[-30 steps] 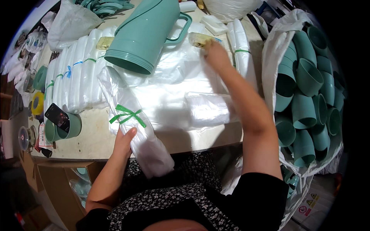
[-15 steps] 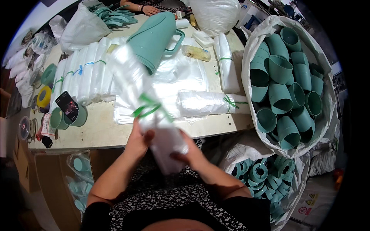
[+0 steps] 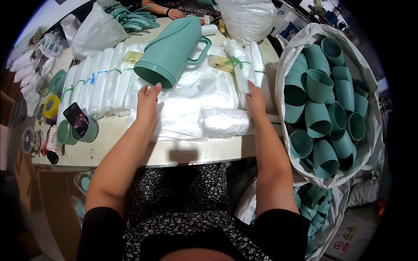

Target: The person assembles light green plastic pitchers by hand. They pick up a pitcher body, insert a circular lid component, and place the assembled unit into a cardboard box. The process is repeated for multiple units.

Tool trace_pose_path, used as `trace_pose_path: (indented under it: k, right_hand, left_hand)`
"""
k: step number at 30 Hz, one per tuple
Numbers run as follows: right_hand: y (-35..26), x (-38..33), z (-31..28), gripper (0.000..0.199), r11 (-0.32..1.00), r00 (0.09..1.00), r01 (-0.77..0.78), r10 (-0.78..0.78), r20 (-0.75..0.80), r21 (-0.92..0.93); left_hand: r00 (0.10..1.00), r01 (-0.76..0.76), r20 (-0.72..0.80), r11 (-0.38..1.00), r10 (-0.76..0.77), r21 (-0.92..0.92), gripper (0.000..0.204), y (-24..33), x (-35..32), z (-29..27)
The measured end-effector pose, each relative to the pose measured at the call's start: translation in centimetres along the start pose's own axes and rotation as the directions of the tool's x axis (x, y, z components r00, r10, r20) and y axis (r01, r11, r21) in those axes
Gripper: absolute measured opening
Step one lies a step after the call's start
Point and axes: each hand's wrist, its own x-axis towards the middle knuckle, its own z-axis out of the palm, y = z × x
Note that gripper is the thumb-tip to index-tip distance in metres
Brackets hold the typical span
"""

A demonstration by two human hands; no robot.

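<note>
My right hand grips the near end of a rolled bundle of clear plastic bags, tied with a green strip. This bundle lies beside another tied bundle at the right of the table. My left hand holds nothing; its fingers are apart just below the open rim of a teal jug shell. The shell lies tilted on a flat stack of clear plastic bags, its handle to the right. Another rolled bag bundle lies crosswise near my right forearm.
Several tied bag bundles line the table's left. A phone leans in teal cups. At right, a white sack holds teal cup-shaped parts, above a sack of teal rings. Across the table rests another person's hand.
The bag bundle held between both hands has moved from in front of me to the table's right. My left hand has let go of it and moved towards the jug shell.
</note>
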Motion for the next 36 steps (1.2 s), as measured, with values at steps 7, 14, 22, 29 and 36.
trace_pose_path:
  k: [7, 14, 22, 29, 36]
  right_hand:
    - [-4.0, -2.8, -1.3, 0.051, 0.969, 0.979, 0.169, -0.185, -0.08, -0.181]
    - [-8.7, -17.9, -10.7, 0.038, 0.923, 0.984, 0.174, -0.175, -0.028, 0.345]
    - [-6.6, -25.2, -15.1, 0.045, 0.563, 0.98, -0.199, 0.103, 0.171, 0.802]
    - [-9.9, -29.5, -13.0, 0.037, 0.563, 0.569, -0.601, -0.197, 0.799, 0.567]
    - [-9.6, -29.1, -12.5, 0.033, 0.677, 0.688, -0.455, -0.145, 0.711, 0.578]
  left_hand:
    - [0.982, -0.014, 0.186, 0.994, 0.033, -0.105, 0.035, 0.5, 6.4, 2.5]
    - [0.958, -0.009, 0.281, 0.986, 0.056, -0.168, 0.033, 7.0, -6.8, -5.7]
    - [0.8, 0.57, 0.284, 0.817, -0.529, -0.082, 0.047, 4.2, -23.4, -21.2]
    - [0.878, 0.193, 0.333, 0.89, -0.345, 0.413, 0.067, 4.3, -28.2, -26.5]
    - [0.977, -0.069, 0.213, 0.9, -0.027, 0.43, 0.047, -3.1, -26.9, -29.9]
